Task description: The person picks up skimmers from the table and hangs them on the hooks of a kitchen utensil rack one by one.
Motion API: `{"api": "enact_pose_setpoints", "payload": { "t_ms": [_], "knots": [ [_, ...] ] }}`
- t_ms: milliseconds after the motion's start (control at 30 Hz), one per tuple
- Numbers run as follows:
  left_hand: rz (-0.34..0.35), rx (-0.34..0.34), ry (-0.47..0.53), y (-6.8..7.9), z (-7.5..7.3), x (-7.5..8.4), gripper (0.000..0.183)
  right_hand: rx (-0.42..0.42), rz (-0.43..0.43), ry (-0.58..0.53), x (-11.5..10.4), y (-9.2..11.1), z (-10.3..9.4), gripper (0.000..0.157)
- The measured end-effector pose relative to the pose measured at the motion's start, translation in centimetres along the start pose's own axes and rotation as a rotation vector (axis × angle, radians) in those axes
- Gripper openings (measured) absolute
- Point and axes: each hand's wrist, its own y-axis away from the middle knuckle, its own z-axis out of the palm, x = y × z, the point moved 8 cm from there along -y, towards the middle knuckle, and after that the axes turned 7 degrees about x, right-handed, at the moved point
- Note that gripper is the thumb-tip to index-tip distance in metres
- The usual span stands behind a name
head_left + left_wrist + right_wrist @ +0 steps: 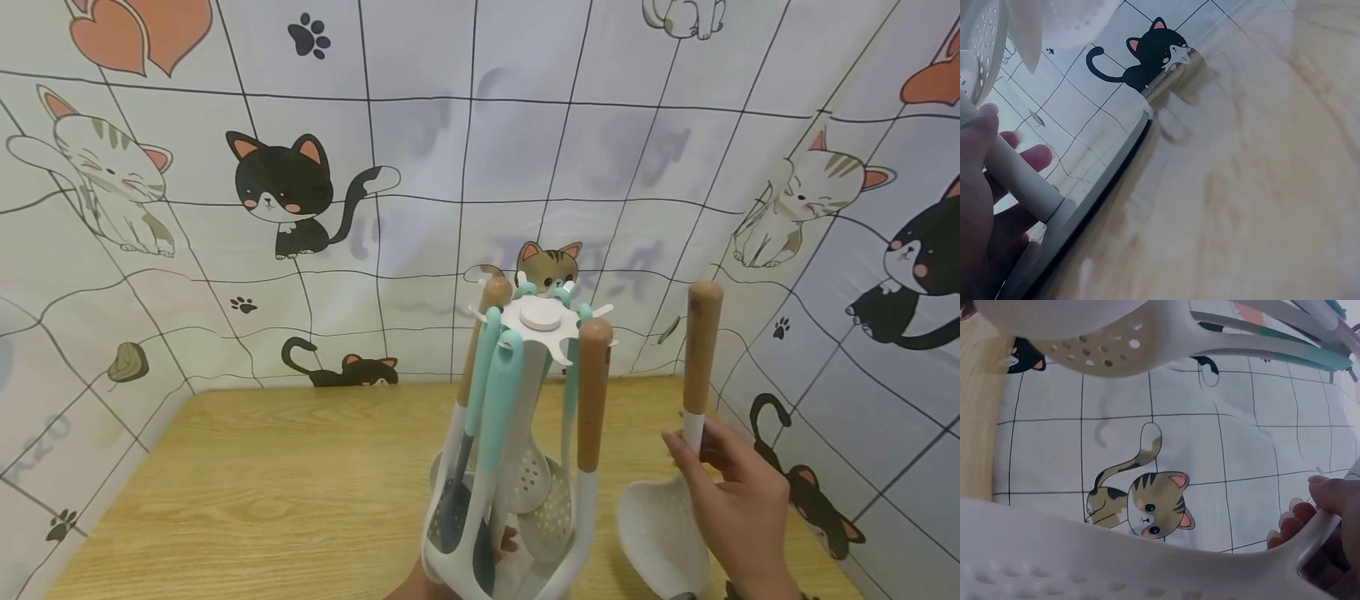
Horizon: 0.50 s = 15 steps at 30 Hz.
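Observation:
Left of my right hand stands a white rotating utensil rack (pixel 542 315), hung with several kitchen tools. My left hand (pixel 982 187) grips its white central pole (pixel 1025 178) low down, just above the base; in the head view the utensils hide most of that hand. To the right of the rack, my right hand (pixel 738 504) pinches a white skimmer (pixel 660 525) at the neck below its wooden handle (pixel 702 346). The skimmer is upright, head down, apart from the rack. Rows of holes mark its head in the right wrist view.
Hanging on the rack are teal-handled tools (pixel 502 400), a wooden-handled utensil (pixel 592 392) and a perforated spoon (pixel 551 517). Beneath is a wood-grain table (pixel 285 475). A cat-patterned tile-print sheet (pixel 420 167) rises behind and along both sides.

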Motion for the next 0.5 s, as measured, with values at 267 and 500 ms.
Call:
{"api": "enact_pose_setpoints", "payload": {
  "t_ms": [267, 500],
  "knots": [
    [0.017, 0.033, 0.005, -1.0, 1.3, 2.2, 0.029, -0.13, 0.036, -0.29, -2.0, 0.4, 1.1, 0.029],
    [-0.195, 0.168, 0.063, -0.5, 0.6, 0.5, 0.023, -0.148, 0.192, -0.416, -2.1, 1.1, 1.5, 0.027]
  ]
}}
